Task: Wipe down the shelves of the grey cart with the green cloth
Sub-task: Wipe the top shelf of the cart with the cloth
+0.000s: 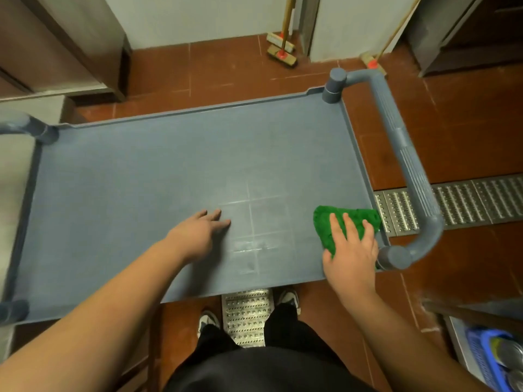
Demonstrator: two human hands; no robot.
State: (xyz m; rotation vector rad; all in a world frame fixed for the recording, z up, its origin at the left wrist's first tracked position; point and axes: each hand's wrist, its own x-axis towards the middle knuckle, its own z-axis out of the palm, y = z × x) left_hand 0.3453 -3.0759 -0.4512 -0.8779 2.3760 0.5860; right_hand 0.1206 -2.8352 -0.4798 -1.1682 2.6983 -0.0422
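Two hands lay flat on the grey plastic cart shelf [141,171]: right hand [351,250] pressed the crumpled green cloth [325,224], left hand [198,230] rested empty, fingers straight.

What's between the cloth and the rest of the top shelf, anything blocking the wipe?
Only the left hand, resting flat mid-shelf. The right hand presses the green cloth in the near right corner; the top shelf carries nothing else.
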